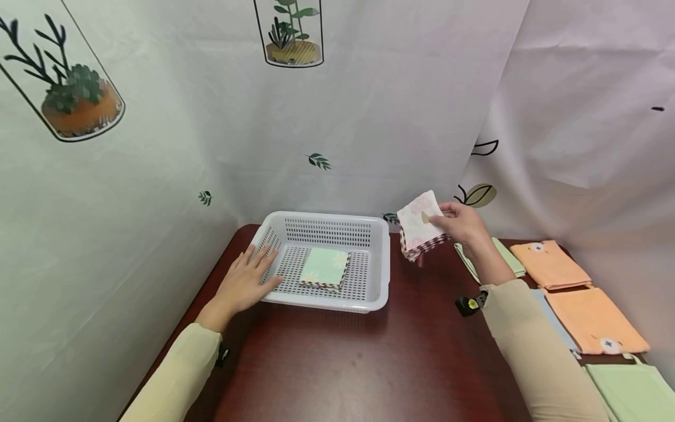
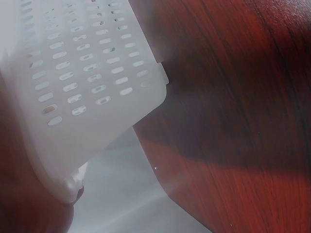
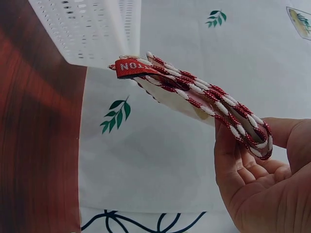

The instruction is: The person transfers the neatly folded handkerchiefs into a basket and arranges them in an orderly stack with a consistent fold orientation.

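The tabletop (image 1: 337, 363) runs close behind the basket (image 1: 327, 302), so a hard push on the basket could slide it toward that edge. Orange folded cloths (image 1: 596, 319) lie well to the basket's right, where a sweeping forearm might rumple them. The left hand (image 1: 245, 281) lies on the basket's left rim, fingers spread, its grip wide; leaning there could tip the basket. The right hand (image 1: 464, 225), just right of the basket, has a narrow grip, pinching a pink-and-white folded cloth (image 1: 422, 220) by one side. With the layers hanging tilted and unsupported, a loosened pinch could let them fan open, or drop them outside the basket. The green folded cloth (image 1: 324, 266) inside the basket could be knocked askew. The red tag (image 3: 133, 68), sticking out on the basket's side, might snag its rim.
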Demonstrator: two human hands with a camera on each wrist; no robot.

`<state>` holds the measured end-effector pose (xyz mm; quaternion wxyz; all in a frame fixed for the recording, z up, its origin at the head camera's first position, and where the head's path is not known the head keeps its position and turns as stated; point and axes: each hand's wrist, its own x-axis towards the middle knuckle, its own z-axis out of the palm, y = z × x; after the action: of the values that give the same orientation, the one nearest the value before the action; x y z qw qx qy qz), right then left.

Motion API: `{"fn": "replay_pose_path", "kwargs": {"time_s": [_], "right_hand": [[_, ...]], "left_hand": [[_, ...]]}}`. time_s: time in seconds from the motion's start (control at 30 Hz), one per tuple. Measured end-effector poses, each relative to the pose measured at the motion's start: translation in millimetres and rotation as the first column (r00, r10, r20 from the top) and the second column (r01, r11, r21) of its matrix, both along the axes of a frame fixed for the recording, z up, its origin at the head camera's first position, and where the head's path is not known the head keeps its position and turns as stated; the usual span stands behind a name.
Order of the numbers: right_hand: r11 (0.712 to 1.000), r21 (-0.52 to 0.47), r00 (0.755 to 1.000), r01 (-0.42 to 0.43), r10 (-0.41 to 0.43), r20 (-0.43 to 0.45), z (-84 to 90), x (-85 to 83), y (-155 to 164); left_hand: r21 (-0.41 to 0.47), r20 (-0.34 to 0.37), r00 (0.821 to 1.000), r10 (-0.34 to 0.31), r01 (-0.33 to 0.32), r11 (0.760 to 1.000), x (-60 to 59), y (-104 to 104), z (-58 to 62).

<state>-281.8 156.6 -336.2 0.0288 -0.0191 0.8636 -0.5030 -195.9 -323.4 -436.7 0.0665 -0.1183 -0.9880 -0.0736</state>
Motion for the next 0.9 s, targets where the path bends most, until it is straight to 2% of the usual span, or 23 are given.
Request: {"fn": "replay_pose_path", "kwargs": {"time_s": [0.3,0.9], "right_hand": [[0.999,-0.036,1.0,0.002,-0.003,-0.015,6.6,-2.4,-8],[0.999,-0.047,1.0,0.006,-0.007,-0.018,13.9,-0.6,-22]], "left_hand": [[0.002,0.002,1.0,-0.002,0.002,1.0,0.5,1,0.4],[0.001,0.014,1.0,0.0,0.0,1.0,-0.1,0,0.1]]}}
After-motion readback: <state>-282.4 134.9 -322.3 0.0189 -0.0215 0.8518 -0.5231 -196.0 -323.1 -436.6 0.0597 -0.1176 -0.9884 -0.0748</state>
